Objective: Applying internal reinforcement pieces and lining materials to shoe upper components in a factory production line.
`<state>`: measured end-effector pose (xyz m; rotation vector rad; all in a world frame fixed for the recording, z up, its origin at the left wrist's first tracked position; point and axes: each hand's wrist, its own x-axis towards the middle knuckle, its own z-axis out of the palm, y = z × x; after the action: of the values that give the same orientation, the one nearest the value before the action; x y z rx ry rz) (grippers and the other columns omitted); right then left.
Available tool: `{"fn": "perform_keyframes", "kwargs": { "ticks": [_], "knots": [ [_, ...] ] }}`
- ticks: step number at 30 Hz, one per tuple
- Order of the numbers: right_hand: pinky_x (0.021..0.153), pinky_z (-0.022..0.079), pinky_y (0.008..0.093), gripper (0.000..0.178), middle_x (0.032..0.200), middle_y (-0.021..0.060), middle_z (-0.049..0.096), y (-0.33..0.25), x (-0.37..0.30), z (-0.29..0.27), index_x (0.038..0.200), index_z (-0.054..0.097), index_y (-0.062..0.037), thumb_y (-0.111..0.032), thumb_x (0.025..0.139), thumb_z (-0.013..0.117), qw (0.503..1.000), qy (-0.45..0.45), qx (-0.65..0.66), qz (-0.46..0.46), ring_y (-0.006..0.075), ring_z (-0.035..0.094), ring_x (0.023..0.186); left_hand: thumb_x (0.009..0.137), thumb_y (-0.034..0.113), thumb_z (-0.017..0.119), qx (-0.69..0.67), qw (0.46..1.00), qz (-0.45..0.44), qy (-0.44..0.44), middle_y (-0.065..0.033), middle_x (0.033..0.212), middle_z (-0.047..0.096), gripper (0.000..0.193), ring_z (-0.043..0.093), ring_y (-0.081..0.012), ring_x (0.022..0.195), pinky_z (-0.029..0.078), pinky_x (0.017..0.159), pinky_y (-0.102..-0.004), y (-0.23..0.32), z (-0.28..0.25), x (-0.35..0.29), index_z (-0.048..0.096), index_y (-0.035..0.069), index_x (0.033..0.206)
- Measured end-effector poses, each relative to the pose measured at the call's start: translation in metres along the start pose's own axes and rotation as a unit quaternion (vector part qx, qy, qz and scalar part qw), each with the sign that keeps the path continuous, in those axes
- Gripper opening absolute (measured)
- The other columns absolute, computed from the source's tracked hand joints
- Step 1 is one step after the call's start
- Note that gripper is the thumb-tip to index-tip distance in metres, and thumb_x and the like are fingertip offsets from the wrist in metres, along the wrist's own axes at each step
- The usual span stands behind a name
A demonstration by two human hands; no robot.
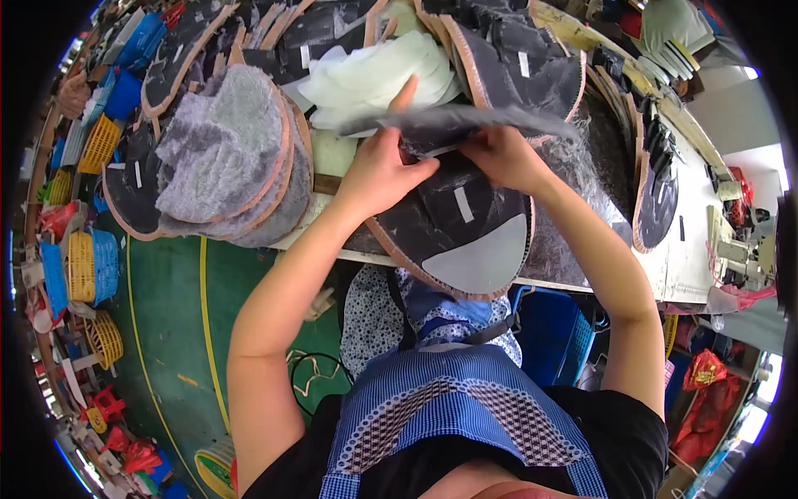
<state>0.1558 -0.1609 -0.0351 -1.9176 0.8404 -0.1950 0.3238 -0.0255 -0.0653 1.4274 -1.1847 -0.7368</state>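
Note:
A dark, flat fabric piece (453,119), seen nearly edge-on and blurred, is raised over the table between my hands. My left hand (378,170) grips its left part, index finger pointing up past it and thumb stretched out below. At its near edge, my right hand (505,158) pinches the piece with curled fingers partly hidden under it. Beneath both hands lies a black rounded panel (432,208) with a pinkish stitched rim and a small white label. A pale half-oval sheet (478,259) covers its near end, which overhangs the table edge.
Left of my hands stands a stack of grey fluffy panels (220,150). Behind them is a fanned pile of translucent white sheets (378,75). More black panels (515,62) lie at the back. A blue crate (553,328) sits below the table; yellow baskets (81,266) line the left.

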Motion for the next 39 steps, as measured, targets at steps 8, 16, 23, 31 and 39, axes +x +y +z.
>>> {"fn": "perform_keyframes", "kwargs": {
  "ticks": [8,16,23,31,39],
  "knots": [
    [0.090,0.050,0.0375,0.032,0.108,0.0100,0.068,0.010,-0.009,-0.018,0.112,0.070,-0.0042,-0.019,0.083,0.068,0.991,-0.021,0.012,-0.130,0.0287,0.064,0.100,0.077,0.011,0.066,0.303,0.913,0.270,-0.046,-0.0089,0.088,0.056,0.027,0.060,-0.0255,0.085,0.053,0.069,-0.0359,-0.015,-0.012,0.002,0.068,0.000,0.102],
    [0.088,0.054,0.0381,0.026,0.113,0.0093,0.074,0.036,-0.007,-0.014,0.101,0.074,-0.0050,-0.018,0.080,0.065,0.933,0.016,-0.162,-0.321,0.0284,0.065,0.095,0.073,0.005,0.068,0.368,0.878,0.276,-0.133,-0.0063,0.091,0.056,0.034,0.060,-0.0224,0.086,0.054,0.073,-0.0323,-0.005,-0.031,0.009,0.072,0.003,0.106],
    [0.096,0.050,0.0412,0.032,0.117,0.0076,0.072,0.013,-0.012,-0.026,0.108,0.073,-0.0060,-0.017,0.079,0.066,0.884,-0.026,-0.309,-0.349,0.0312,0.063,0.104,0.070,-0.006,0.060,0.344,0.855,0.249,-0.298,-0.0094,0.094,0.059,0.035,0.062,-0.0316,0.092,0.053,0.080,-0.0418,0.015,-0.038,0.047,0.072,0.002,0.102],
    [0.076,0.056,0.0300,0.038,0.102,0.0118,0.072,0.003,-0.120,-0.039,0.120,0.062,0.0048,-0.025,0.098,0.065,0.955,-0.028,0.126,0.266,0.0139,0.070,0.092,0.074,-0.003,0.060,0.322,0.850,0.197,-0.366,-0.0094,0.091,0.064,0.028,0.065,-0.0307,0.095,0.052,0.081,-0.0427,0.014,-0.040,0.078,0.074,0.004,0.096],
    [0.048,0.050,0.0256,0.023,0.066,0.0067,0.065,0.019,-0.139,-0.006,0.099,0.060,0.0038,-0.019,0.102,0.059,0.982,-0.013,0.062,0.176,0.0126,0.064,0.054,0.080,0.016,0.070,0.360,0.845,0.229,-0.322,-0.0089,0.088,0.064,0.016,0.064,-0.0292,0.092,0.053,0.078,-0.0411,0.022,-0.035,0.058,0.072,0.003,0.089]
  ]
}}
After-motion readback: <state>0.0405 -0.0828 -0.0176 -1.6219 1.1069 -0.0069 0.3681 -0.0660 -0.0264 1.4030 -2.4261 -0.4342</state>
